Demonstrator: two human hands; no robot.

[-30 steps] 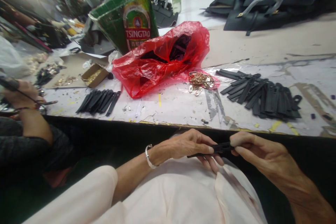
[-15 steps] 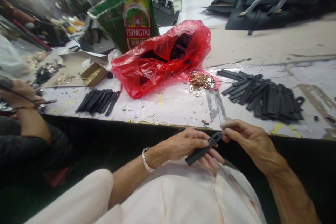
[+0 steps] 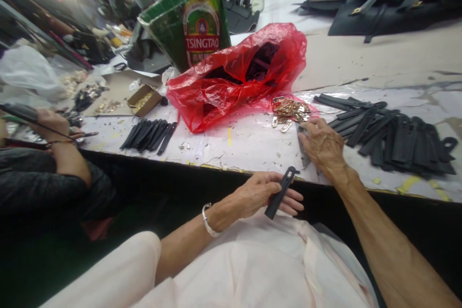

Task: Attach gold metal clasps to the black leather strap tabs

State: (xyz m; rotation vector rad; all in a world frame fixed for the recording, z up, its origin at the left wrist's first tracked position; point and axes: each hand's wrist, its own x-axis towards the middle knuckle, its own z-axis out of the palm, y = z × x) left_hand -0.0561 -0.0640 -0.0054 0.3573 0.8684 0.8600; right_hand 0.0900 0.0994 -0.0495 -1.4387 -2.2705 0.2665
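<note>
My left hand (image 3: pixel 258 196) is shut on a black leather strap (image 3: pixel 279 193) with a slotted end, holding it upright above my lap. My right hand (image 3: pixel 320 147) rests on the white work table (image 3: pixel 249 151), its fingertips by a strip of grey tape (image 3: pixel 303 147). It holds nothing that I can see. Brass metal clips (image 3: pixel 290 110) lie just beyond those fingers. To its right is a large heap of black leather straps (image 3: pixel 393 140).
A red plastic bag (image 3: pixel 231 77) and a green Tsingtao carton (image 3: pixel 202 21) stand behind the clips. Further left lie a row of black straps (image 3: pixel 147 134) and a small cardboard box (image 3: pixel 143 100). A co-worker's hand (image 3: pixel 52 122) works at left. Black handbags (image 3: pixel 382 14) sit far right.
My right hand has left the strap and moved forward onto the table. The strap stays in my left hand and now stands more upright. The view has shifted slightly.
</note>
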